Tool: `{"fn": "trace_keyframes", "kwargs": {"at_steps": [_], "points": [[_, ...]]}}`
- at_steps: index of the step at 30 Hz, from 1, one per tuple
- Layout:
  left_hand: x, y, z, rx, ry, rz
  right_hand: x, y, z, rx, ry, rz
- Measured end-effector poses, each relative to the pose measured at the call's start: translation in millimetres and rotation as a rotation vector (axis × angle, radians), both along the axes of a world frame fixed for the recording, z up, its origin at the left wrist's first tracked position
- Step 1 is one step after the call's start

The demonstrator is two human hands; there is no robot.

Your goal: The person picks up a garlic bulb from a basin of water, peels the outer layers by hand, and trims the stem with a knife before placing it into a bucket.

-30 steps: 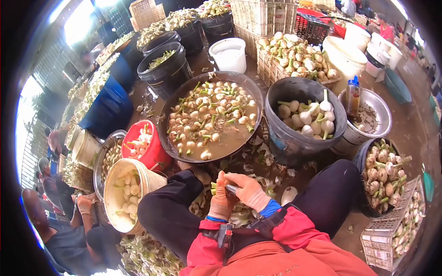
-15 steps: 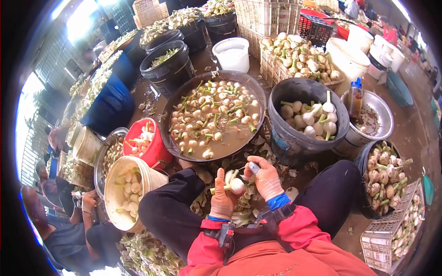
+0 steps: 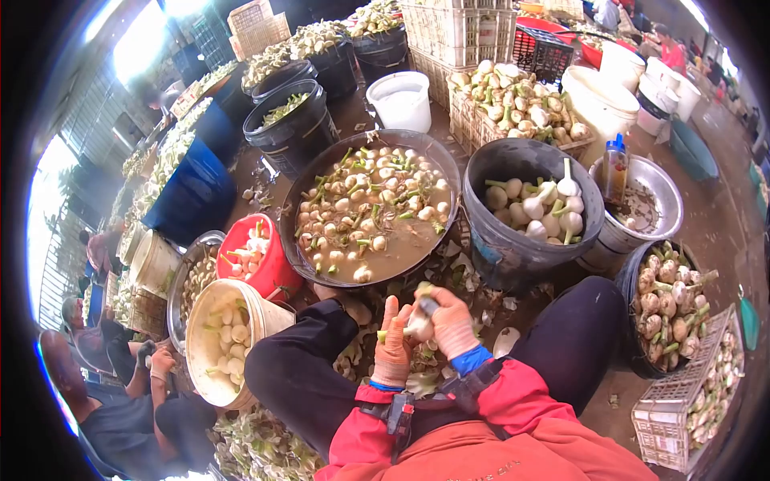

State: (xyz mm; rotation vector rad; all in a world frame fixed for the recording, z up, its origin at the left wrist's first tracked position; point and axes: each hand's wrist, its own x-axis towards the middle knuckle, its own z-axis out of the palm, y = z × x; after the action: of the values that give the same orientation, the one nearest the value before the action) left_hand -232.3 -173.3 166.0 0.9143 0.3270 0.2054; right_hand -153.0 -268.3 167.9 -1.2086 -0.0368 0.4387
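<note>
Between my knees, my left hand (image 3: 392, 353), in a light glove, is closed round a white garlic bulb (image 3: 419, 325) with a short green stem end. My right hand (image 3: 451, 322), also gloved, grips a small grey tool (image 3: 429, 305) and presses it against the bulb, partly hiding it. Just beyond my hands stands a wide dark basin (image 3: 365, 285) of muddy water with floating bulbs. A dark bucket (image 3: 513, 250) of cleaned white bulbs is to its right. Loose peelings (image 3: 425, 377) lie below my hands.
A red bucket (image 3: 281, 268) and a cream bucket (image 3: 269, 315) of bulbs stand left. At right are a metal pot (image 3: 670, 204) with a bottle (image 3: 615, 172), a dark bucket (image 3: 630, 341) and a crate (image 3: 662, 429). Other people (image 3: 120, 425) sit at far left.
My right hand has moved left and closer to my left hand, bringing the tool onto the bulb. The bulb is now more hidden by my fingers.
</note>
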Motion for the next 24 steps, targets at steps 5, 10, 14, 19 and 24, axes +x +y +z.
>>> {"fn": "trace_keyframes", "kwargs": {"at_steps": [5, 10, 14, 19, 24], "points": [[1, 0, -1, -0.105, -0.062, -0.014, 25, -8, -26, 0.448, 0.179, -0.360], [-2, 11, 7, -0.251, 0.020, 0.047, 48, -40, -22, 0.696, 0.258, -0.377], [4, 18, -13, -0.224, 0.156, 0.181, 15, -18, -8, -0.453, -0.662, -0.075], [8, 6, -11, -0.280, 0.153, 0.203, -6, -2, 2, -0.704, -0.928, 0.188], [-3, 10, -13, -0.330, 0.252, -0.002, -5, 0, -12, -0.405, -0.706, 0.051]]}}
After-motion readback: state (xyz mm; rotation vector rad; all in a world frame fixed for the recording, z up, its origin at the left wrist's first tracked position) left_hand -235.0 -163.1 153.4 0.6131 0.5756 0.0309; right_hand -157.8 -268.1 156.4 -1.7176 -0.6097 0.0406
